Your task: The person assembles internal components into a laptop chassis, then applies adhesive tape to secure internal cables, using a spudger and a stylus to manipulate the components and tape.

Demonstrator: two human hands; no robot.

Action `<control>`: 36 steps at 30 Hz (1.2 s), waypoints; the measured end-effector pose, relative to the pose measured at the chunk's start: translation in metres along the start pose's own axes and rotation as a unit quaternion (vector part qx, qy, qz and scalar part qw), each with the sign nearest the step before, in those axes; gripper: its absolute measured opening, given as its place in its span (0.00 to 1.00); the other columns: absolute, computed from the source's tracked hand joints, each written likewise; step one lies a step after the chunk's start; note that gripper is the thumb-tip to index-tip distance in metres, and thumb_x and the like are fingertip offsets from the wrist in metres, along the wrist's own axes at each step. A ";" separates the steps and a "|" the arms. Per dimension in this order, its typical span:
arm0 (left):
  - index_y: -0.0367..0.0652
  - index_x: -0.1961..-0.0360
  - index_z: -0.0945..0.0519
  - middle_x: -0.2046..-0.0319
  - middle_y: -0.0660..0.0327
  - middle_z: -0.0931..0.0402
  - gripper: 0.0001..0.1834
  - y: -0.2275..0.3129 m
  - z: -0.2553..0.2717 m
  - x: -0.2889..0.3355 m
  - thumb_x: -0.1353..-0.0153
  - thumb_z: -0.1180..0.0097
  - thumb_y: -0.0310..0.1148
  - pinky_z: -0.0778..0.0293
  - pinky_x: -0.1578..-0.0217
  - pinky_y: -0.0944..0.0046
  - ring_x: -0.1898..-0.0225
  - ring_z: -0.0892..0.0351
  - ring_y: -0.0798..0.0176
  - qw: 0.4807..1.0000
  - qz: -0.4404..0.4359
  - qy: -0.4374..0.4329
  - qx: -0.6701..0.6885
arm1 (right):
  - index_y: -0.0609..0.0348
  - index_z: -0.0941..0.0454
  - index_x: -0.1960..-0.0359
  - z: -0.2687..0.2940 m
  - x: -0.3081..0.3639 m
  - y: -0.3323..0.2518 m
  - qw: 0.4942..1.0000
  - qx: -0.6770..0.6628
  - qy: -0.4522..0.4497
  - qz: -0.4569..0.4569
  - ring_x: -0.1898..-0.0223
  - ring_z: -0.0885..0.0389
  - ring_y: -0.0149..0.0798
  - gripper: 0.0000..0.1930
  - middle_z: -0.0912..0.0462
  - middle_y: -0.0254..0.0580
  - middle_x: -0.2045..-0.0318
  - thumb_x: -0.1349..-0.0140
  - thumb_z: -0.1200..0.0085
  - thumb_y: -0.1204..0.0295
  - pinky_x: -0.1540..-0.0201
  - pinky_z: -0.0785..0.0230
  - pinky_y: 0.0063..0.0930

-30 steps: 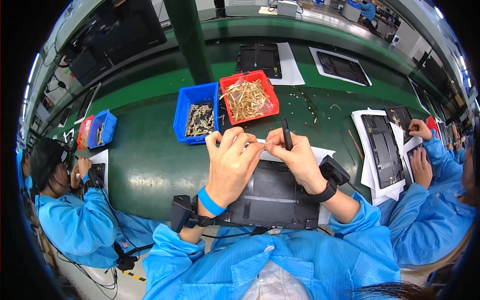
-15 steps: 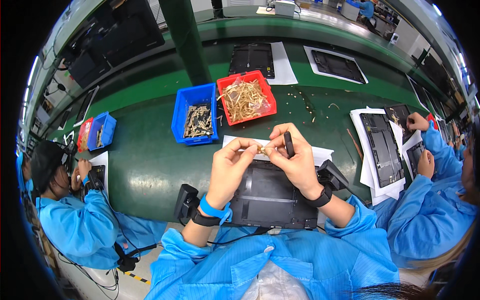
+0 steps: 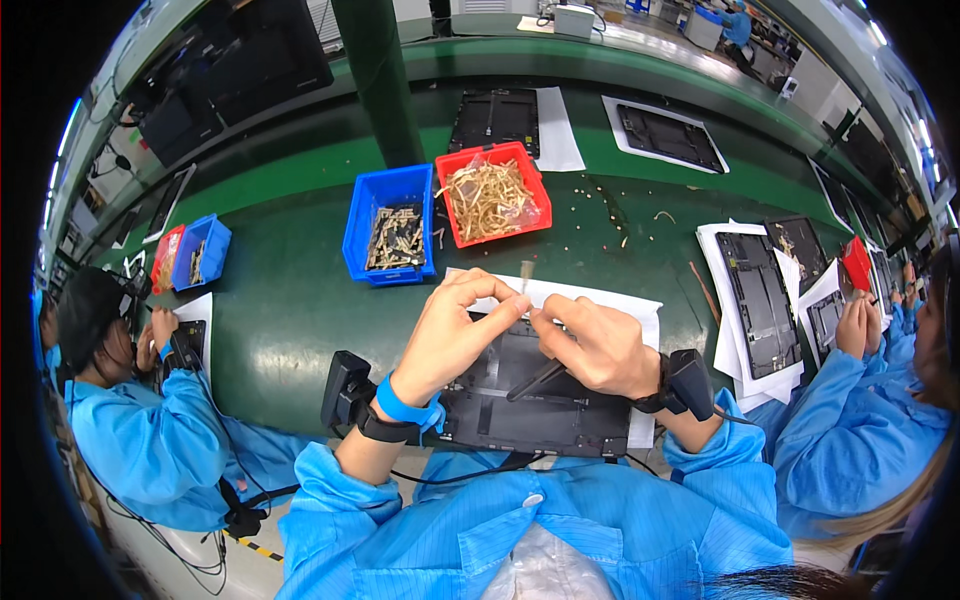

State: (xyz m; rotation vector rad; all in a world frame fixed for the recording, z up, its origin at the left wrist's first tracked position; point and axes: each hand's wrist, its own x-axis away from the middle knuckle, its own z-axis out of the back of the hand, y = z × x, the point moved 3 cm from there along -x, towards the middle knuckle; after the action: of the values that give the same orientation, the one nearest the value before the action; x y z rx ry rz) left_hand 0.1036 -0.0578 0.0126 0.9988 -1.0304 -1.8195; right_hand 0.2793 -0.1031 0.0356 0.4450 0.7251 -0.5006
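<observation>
My left hand (image 3: 458, 325) is closed in a pinch, with a small pale tan strip (image 3: 527, 268) standing up at its fingertips. Beside it, my right hand (image 3: 603, 345) has thumb and forefinger pressed together, their tips almost meeting the left ones. A black stick-shaped tool (image 3: 537, 381) is tucked in my right hand and slants down to the left; its exact kind is unclear. Under both hands lies a flat black device housing (image 3: 500, 425) on white paper (image 3: 643, 318), partly covered by my hands.
A blue bin (image 3: 361, 225) of small dark and tan pieces stands beside a red bin (image 3: 543, 215) of tan strips. Tiny bits lie scattered to their right. More black housings (image 3: 757, 300) rest on paper at the right. Co-workers in blue sit on both sides.
My right hand has turned over and dropped slightly, so the black tool now points down over the housing instead of up. The tan strip now stands upright at my left fingertips.
</observation>
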 end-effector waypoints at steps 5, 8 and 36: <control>0.40 0.68 0.15 0.67 0.59 0.20 0.08 0.000 -0.002 0.001 0.42 0.38 0.33 0.33 0.52 0.59 0.56 0.28 0.56 1.000 -0.012 -0.002 -0.025 | 0.62 0.18 0.64 -0.001 0.002 0.001 0.997 -0.059 -0.009 -0.044 0.70 0.21 0.31 0.16 0.22 0.39 0.61 0.58 0.38 0.76 0.74 0.27 0.23; 0.40 0.68 0.15 0.68 0.59 0.21 0.08 0.002 0.001 0.001 0.41 0.39 0.34 0.33 0.53 0.59 0.57 0.29 0.56 0.999 -0.010 0.000 -0.035 | 0.57 0.17 0.62 0.000 0.005 0.009 0.989 -0.103 -0.015 -0.106 0.70 0.20 0.32 0.16 0.22 0.38 0.62 0.57 0.36 0.77 0.76 0.27 0.24; 0.41 0.69 0.13 0.70 0.63 0.19 0.08 -0.009 0.028 -0.027 0.40 0.43 0.31 0.35 0.49 0.63 0.57 0.28 0.66 1.000 0.000 0.004 -0.026 | 0.57 0.26 0.51 -0.069 -0.044 0.114 0.983 -0.029 -0.063 -0.169 0.68 0.19 0.48 0.21 0.25 0.44 0.59 0.49 0.40 0.81 0.69 0.25 0.40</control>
State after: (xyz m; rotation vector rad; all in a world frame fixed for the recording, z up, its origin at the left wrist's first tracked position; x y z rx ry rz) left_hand 0.0865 -0.0225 0.0205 0.9745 -0.9731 -1.8324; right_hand 0.2809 0.0365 0.0450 0.2328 0.6932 -0.8174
